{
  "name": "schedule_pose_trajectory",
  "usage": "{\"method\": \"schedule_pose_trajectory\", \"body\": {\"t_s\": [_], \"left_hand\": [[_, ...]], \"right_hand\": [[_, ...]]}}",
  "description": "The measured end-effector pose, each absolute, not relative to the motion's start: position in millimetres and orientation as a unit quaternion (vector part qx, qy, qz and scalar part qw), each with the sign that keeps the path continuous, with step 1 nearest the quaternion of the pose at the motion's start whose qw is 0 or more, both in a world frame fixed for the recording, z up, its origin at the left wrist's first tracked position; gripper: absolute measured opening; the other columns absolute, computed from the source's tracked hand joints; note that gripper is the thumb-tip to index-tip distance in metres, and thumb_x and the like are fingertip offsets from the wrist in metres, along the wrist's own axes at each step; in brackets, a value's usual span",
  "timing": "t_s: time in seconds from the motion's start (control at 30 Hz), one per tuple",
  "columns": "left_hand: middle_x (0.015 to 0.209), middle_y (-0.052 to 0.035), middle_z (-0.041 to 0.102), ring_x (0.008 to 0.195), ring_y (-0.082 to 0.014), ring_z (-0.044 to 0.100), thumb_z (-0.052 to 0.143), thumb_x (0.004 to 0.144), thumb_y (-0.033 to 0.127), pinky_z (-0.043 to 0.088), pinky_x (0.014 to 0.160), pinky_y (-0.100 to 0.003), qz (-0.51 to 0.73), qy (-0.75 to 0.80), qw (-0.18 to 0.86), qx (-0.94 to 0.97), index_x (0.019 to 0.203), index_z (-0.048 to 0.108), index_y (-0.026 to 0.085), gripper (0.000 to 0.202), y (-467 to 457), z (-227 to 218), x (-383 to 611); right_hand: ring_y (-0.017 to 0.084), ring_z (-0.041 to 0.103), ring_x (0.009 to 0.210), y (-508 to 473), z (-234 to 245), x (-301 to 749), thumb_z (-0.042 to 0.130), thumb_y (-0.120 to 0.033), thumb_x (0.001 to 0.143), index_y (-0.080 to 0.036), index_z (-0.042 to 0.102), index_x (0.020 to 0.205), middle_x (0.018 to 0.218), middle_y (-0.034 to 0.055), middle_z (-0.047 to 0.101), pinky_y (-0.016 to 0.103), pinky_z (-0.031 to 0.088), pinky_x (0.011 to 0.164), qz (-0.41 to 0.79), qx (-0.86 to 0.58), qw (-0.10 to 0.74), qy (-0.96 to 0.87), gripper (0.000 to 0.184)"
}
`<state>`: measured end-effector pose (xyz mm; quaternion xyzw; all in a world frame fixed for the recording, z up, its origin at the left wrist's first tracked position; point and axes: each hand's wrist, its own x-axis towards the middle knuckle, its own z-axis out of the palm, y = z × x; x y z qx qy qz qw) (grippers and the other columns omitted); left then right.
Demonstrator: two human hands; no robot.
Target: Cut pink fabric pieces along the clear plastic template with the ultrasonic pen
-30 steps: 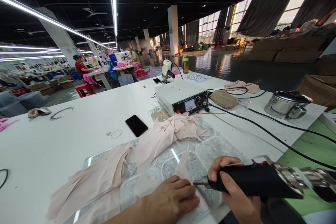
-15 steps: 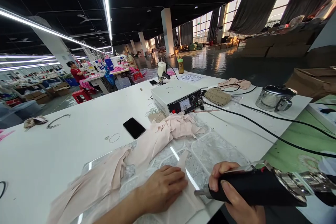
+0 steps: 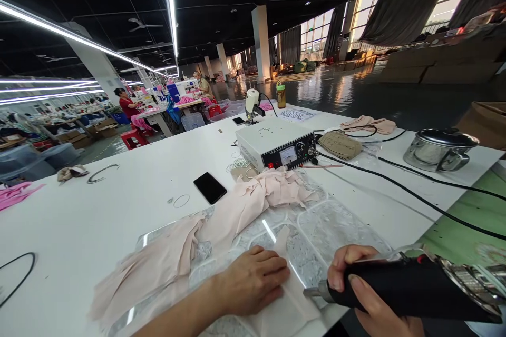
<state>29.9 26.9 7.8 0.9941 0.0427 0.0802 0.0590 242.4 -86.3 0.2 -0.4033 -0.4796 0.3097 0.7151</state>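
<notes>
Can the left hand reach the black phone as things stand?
Probably yes: the left hand lies open on pink fabric, and only that flat fabric lies between it and the phone.

1. The left hand (image 3: 253, 281) lies flat on a pale pink fabric piece (image 3: 290, 303) at the table's (image 3: 98, 221) near edge.
2. The right hand (image 3: 369, 303) grips a black cutting tool (image 3: 407, 289), with its tip beside the fabric piece.

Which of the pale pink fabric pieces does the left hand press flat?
The flat strip at the near edge, under the left hand; the others lie crumpled farther off.
</notes>
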Motion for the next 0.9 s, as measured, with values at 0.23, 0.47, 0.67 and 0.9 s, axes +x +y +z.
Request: {"method": "schedule_pose_trajectory", "body": {"t_s": [0.23,0.47,0.67,0.9], "left_hand": [[0.120,-0.0091,0.062,0.106,-0.0215,0.058,0.049,0.098,0.028,0.042,0.088,-0.032,0.089,0.037,0.043,0.994,0.119,0.053,0.013,0.026,28,5,28],[0.116,-0.0084,0.062,0.103,-0.0194,0.059,0.050,0.098,0.031,0.043,0.088,-0.031,0.076,0.043,0.029,0.996,0.115,0.054,0.014,0.024,27,4,28],[0.117,-0.0090,0.062,0.106,-0.0202,0.058,0.048,0.098,0.031,0.042,0.088,-0.031,0.075,0.039,0.032,0.996,0.114,0.054,0.014,0.023,26,3,28],[0.118,-0.0085,0.063,0.106,-0.0199,0.058,0.049,0.098,0.031,0.042,0.088,-0.032,0.078,0.040,0.039,0.995,0.114,0.054,0.014,0.024,26,1,29]], "right_hand": [[0.016,0.058,0.058,-85,5,245,0.054,-0.027,0.091,-0.023,0.054,0.086,0.070,0.0016,0.056,0.030,0.052,0.058,0.295,-0.417,0.702,-0.496,0.006],[0.015,0.059,0.058,-69,8,236,0.060,-0.028,0.087,-0.023,0.055,0.084,0.073,0.0005,0.054,0.031,0.053,0.058,0.303,-0.386,0.752,-0.440,0.008],[0.013,0.058,0.056,-58,11,227,0.067,-0.029,0.082,-0.022,0.055,0.080,0.073,-0.0006,0.054,0.030,0.053,0.058,0.302,-0.384,0.768,-0.414,0.014],[0.014,0.058,0.060,-55,6,229,0.065,-0.029,0.084,-0.023,0.055,0.082,0.076,0.0001,0.052,0.032,0.053,0.061,0.331,-0.382,0.758,-0.412,0.011]]}}
